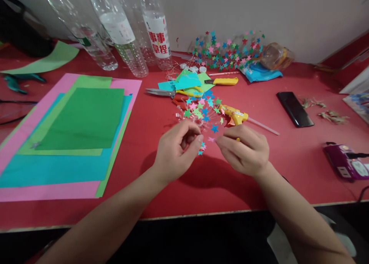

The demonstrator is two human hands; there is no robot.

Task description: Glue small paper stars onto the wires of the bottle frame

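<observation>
My left hand (178, 150) is closed, its thumb and fingertips brought together over the red table. What it holds, if anything, is hidden. Small blue and pink paper stars (201, 152) show just by its thumb. My right hand (245, 148) is pinched a short way to the right, with a pink paper star (211, 140) at its fingertips. Beyond both hands lies a loose pile of coloured paper stars (198, 112). A yellow hot glue gun (235, 115), a clear glue stick in its back, rests behind my right hand.
Scissors (161, 92), a yellow box cutter (225, 81) and paper scraps (188, 80) lie behind the star pile. Stacked coloured sheets (80, 120) cover the left. Plastic bottles (157, 35) and a star cluster (227, 50) stand along the wall. A phone (294, 109) and purple power strip (344, 162) lie right.
</observation>
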